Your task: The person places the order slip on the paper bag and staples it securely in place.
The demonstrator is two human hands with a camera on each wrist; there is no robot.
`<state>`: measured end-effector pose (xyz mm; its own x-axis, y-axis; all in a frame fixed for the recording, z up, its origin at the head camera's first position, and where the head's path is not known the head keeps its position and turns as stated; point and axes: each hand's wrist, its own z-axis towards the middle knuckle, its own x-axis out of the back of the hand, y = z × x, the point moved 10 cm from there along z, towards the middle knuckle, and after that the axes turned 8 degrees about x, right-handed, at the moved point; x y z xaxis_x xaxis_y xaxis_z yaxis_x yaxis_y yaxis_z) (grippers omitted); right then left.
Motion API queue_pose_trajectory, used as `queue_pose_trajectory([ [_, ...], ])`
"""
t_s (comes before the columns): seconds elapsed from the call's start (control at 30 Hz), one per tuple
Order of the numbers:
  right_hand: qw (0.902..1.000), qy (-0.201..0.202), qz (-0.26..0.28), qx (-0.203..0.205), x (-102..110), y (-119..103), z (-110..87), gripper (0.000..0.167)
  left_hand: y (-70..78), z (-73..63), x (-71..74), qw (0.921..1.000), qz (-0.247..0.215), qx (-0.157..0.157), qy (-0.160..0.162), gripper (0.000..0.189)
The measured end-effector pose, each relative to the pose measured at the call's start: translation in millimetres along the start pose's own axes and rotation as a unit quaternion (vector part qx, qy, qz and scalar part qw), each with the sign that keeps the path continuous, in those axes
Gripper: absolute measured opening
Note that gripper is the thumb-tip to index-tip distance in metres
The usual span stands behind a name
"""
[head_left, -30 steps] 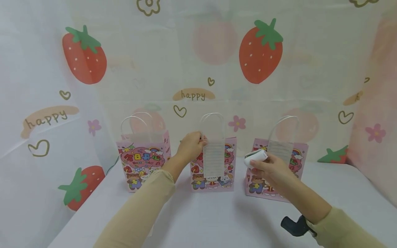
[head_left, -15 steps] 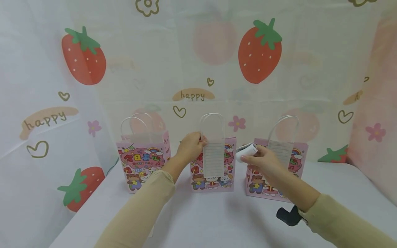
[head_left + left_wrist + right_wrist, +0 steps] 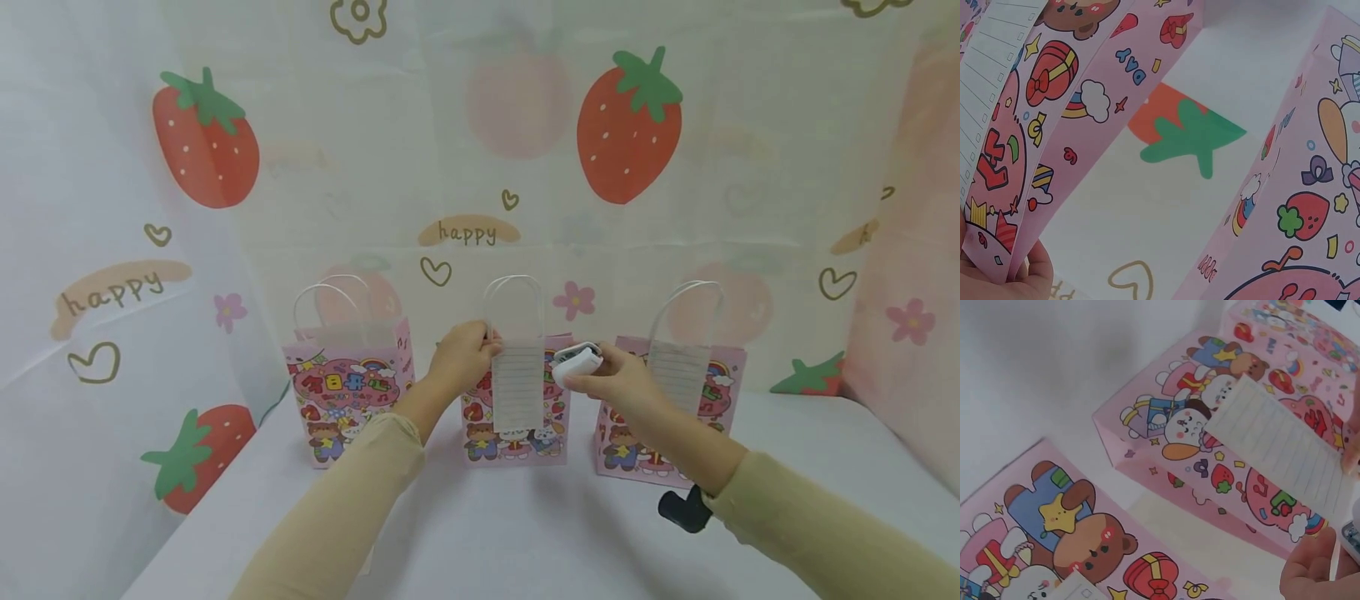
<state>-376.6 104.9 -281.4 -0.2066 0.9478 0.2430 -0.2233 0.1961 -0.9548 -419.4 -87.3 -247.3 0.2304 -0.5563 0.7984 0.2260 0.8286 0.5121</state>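
Note:
In the head view my left hand [image 3: 461, 358] pinches the top edge of the middle pink paper bag [image 3: 476, 446], with a lined paper slip [image 3: 517, 387] lying flat down its front. The left wrist view shows thumb and fingers of that hand [image 3: 1019, 278] either side of the bag's edge. My right hand [image 3: 633, 387] holds a small white stapler [image 3: 579, 364], its jaws parted, at the middle bag's upper right corner, just right of the slip. In the right wrist view the stapler [image 3: 1352, 540] is mostly cut off by the frame's edge, close to the slip's top end.
A matching pink bag [image 3: 348, 383] with white handles stands to the left. Another bag [image 3: 622, 450] stands to the right, bearing a similar lined slip [image 3: 678, 371]. All stand on a white-covered table [image 3: 517, 533] before a strawberry-print curtain [image 3: 420, 133].
My right hand has moved left with the stapler, from in front of the right bag to the middle bag's upper right corner. My left hand stays at the middle bag's top edge.

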Motion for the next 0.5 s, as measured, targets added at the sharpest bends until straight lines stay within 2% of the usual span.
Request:
queue_pose_trajectory([
  [0.27,0.9997,0.008,-0.002,0.021,-4.6,-7.0,13.6,0.058,1.2,-0.7,-0.2,1.0000,-0.004,0.000,-0.003,0.014],
  [0.5,0.9946,0.020,-0.080,0.063,-10.0,-22.5,28.1,0.054,2.8,-1.1,0.2,0.9999,-0.010,-0.004,-0.002,0.013],
])
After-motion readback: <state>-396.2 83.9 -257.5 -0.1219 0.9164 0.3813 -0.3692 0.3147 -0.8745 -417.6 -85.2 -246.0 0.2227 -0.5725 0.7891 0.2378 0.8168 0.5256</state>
